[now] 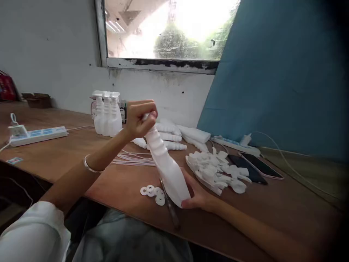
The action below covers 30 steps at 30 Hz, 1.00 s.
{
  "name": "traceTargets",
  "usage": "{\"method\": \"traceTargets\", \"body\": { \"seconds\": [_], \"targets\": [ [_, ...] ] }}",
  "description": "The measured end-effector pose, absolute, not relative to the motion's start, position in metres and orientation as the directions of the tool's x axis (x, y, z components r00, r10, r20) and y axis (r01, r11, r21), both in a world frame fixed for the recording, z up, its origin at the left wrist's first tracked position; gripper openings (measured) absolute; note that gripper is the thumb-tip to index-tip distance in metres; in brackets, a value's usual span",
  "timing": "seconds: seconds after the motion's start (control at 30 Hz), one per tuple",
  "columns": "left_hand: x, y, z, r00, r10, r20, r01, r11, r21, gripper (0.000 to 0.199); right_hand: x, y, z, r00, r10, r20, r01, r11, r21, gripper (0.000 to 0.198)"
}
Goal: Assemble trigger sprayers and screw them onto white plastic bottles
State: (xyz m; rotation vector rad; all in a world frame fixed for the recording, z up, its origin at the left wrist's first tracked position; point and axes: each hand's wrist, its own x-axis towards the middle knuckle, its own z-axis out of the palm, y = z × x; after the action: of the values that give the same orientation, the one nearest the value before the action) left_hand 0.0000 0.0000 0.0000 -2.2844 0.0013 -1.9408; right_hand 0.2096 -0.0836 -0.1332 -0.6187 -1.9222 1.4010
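Observation:
A white plastic spray bottle body (169, 168) leans over the table, its ribbed neck up and to the left. My left hand (141, 118) is closed around the top of the neck; whatever sits inside that fist is hidden. Lower down, my right hand (197, 193) grips the base from the right side. Just left of the bottle lie several white ring washers (155, 192). A slim dark-handled tool (171, 209) rests partly behind the bottle, its kind unclear. To the right is a heap of white plastic trigger-like parts (215, 169).
Assembled white spray bottles (107, 115) stand at the back left, and more bottle bodies (174, 136) lie behind my hands. Thin white tubes (133, 159) are on the table. Power strips (40, 135) sit at both sides. A phone (260, 165) lies at right beneath a blue sheet (275, 80).

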Motion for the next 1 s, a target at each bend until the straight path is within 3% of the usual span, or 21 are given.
{"method": "traceTargets", "body": {
  "seconds": [0.2,0.37,0.43,0.47,0.57,0.63,0.7,0.83,1.0],
  "targets": [
    [0.016,0.008,0.006,0.216,-0.121,0.969,0.110,-0.983,-0.147,0.038,0.212,-0.085,-0.136,-0.649,0.720,0.245,0.029,0.346,-0.938,0.093],
    [0.021,0.001,0.005,0.239,-0.013,0.971,0.135,-0.990,-0.047,0.031,0.209,-0.088,-0.138,-0.590,0.765,0.258,0.042,0.348,-0.937,0.105],
    [0.028,-0.005,0.000,0.168,0.108,0.980,0.142,-0.986,0.084,0.014,0.208,-0.087,-0.140,-0.522,0.805,0.281,0.046,0.356,-0.933,0.107],
    [0.034,-0.007,-0.003,0.114,0.189,0.975,0.130,-0.976,0.174,0.015,0.208,-0.087,-0.142,-0.471,0.829,0.302,0.055,0.369,-0.928,0.106],
    [0.054,-0.013,-0.012,0.012,0.489,0.872,-0.005,-0.872,0.489,0.045,0.207,-0.085,-0.147,-0.302,0.876,0.375,0.113,0.424,-0.899,0.105],
    [0.066,-0.017,-0.015,0.064,0.655,0.753,-0.132,-0.742,0.657,0.043,0.207,-0.084,-0.150,-0.237,0.892,0.386,0.166,0.429,-0.888,0.105],
    [0.074,-0.023,-0.016,0.142,0.721,0.679,-0.208,-0.649,0.732,0.038,0.207,-0.084,-0.151,-0.210,0.900,0.381,0.211,0.423,-0.881,0.104],
    [0.084,-0.040,-0.016,0.148,0.690,0.709,-0.201,-0.680,0.705,0.042,0.205,-0.087,-0.149,-0.167,0.879,0.446,0.301,0.476,-0.826,0.099],
    [0.092,-0.061,-0.019,0.181,0.529,0.829,-0.130,-0.823,0.554,0.058,0.204,-0.089,-0.148,-0.097,0.845,0.526,0.489,0.501,-0.714,0.094]
  ]
}}
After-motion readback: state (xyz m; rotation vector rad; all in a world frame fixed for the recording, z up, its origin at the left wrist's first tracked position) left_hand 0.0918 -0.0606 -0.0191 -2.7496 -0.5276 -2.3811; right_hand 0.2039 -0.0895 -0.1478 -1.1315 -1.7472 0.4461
